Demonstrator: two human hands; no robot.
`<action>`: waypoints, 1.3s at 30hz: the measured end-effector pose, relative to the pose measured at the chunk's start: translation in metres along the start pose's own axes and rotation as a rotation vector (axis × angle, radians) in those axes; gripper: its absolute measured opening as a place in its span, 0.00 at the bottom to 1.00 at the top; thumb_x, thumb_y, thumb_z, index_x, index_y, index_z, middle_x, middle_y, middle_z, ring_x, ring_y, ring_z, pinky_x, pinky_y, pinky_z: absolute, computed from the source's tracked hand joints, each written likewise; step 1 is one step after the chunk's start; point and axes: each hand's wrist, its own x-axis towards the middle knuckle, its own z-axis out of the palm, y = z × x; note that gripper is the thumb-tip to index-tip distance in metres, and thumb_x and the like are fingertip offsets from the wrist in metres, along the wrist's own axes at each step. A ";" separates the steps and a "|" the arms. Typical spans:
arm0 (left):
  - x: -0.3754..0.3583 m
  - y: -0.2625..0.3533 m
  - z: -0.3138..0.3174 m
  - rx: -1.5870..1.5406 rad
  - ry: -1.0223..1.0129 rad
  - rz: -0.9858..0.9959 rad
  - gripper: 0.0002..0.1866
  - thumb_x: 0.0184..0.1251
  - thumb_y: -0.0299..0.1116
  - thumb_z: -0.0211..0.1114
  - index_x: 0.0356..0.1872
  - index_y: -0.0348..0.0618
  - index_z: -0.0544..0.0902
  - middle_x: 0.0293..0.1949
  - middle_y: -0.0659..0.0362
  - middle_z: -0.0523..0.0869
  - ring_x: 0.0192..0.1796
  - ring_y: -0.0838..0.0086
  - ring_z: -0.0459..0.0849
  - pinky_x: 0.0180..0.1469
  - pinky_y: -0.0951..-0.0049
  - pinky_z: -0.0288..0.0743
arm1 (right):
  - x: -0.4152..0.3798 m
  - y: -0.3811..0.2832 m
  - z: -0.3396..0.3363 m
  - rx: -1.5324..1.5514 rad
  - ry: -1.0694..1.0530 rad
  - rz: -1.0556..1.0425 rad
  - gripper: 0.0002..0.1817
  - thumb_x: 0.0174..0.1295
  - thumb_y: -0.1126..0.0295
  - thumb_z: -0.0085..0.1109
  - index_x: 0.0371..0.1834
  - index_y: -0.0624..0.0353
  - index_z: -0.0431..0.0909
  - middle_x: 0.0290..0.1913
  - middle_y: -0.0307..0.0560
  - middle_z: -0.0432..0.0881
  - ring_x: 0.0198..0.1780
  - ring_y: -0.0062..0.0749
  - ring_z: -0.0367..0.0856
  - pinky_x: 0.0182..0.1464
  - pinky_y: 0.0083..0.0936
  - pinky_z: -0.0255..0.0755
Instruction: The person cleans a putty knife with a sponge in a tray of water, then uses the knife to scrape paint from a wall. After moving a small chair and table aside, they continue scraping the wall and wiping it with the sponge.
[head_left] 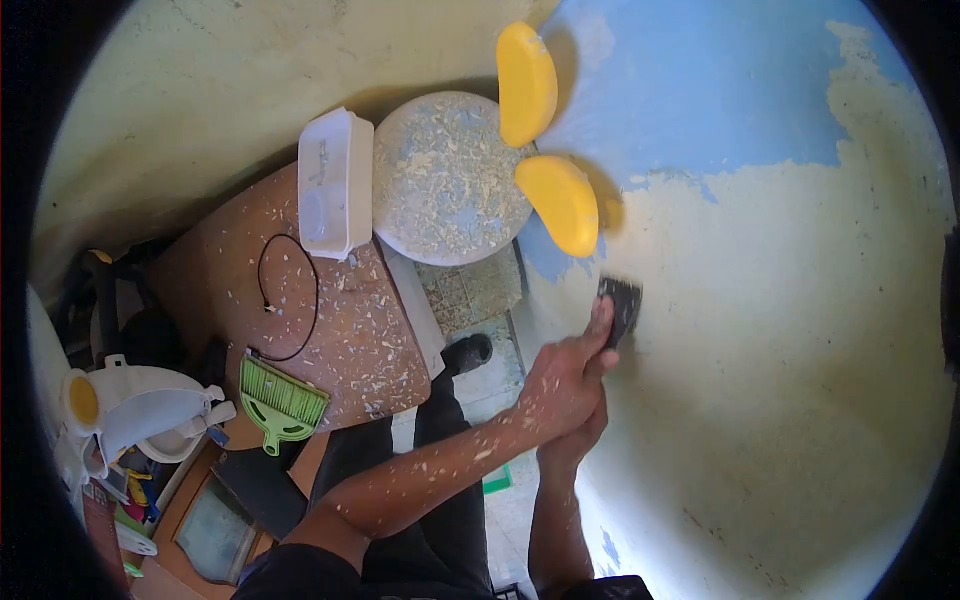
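Note:
A dark, flat-bladed scraper [622, 308] is pressed to the wall [760, 330], its blade touching bare, pale plaster just below a yellow curved piece. My left hand [560, 385] is closed about the scraper's handle, with a finger stretched along it toward the blade. Beneath it, my right hand [582, 440] is closed at the same handle, its fingers mostly covered by the left hand. Pale paint flakes cling to my left forearm. Blue paint [710, 100] remains on the upper part of the wall, with a ragged edge.
Two yellow curved pieces [528, 85] [560, 205] stick out from the wall. Flakes cover a round white stool top [450, 180]. Beside it, a white plastic container [336, 185], a black cable [318, 290] and a green brush [283, 400] lie on a brown tabletop [370, 345].

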 end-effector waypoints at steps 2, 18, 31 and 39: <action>0.012 0.010 -0.003 -0.001 -0.033 -0.167 0.30 0.64 0.28 0.53 0.68 0.45 0.57 0.38 0.36 0.78 0.40 0.42 0.77 0.42 0.59 0.72 | 0.003 -0.002 -0.005 -0.083 -0.008 0.022 0.21 0.63 0.61 0.50 0.50 0.69 0.69 0.45 0.46 0.76 0.46 0.26 0.75 0.48 0.21 0.69; 0.013 -0.015 -0.006 -0.019 0.045 0.007 0.28 0.66 0.30 0.53 0.68 0.42 0.59 0.38 0.40 0.82 0.40 0.73 0.81 0.46 0.72 0.73 | 0.005 0.003 0.005 -0.120 -0.026 -0.097 0.16 0.63 0.65 0.48 0.46 0.67 0.71 0.41 0.42 0.76 0.41 0.23 0.74 0.45 0.20 0.69; 0.008 -0.009 -0.007 0.120 0.068 0.167 0.30 0.64 0.30 0.54 0.68 0.44 0.57 0.52 0.38 0.75 0.52 0.53 0.80 0.52 0.68 0.71 | 0.008 0.000 0.011 -0.146 -0.044 -0.133 0.16 0.64 0.67 0.48 0.49 0.66 0.70 0.46 0.44 0.75 0.48 0.26 0.73 0.50 0.22 0.67; 0.036 0.001 -0.023 -0.101 -0.001 -0.164 0.29 0.64 0.29 0.54 0.67 0.43 0.60 0.51 0.38 0.76 0.55 0.47 0.74 0.53 0.67 0.71 | 0.028 0.010 0.015 -0.016 -0.170 -0.063 0.19 0.63 0.69 0.48 0.55 0.68 0.68 0.44 0.45 0.76 0.47 0.26 0.76 0.48 0.22 0.70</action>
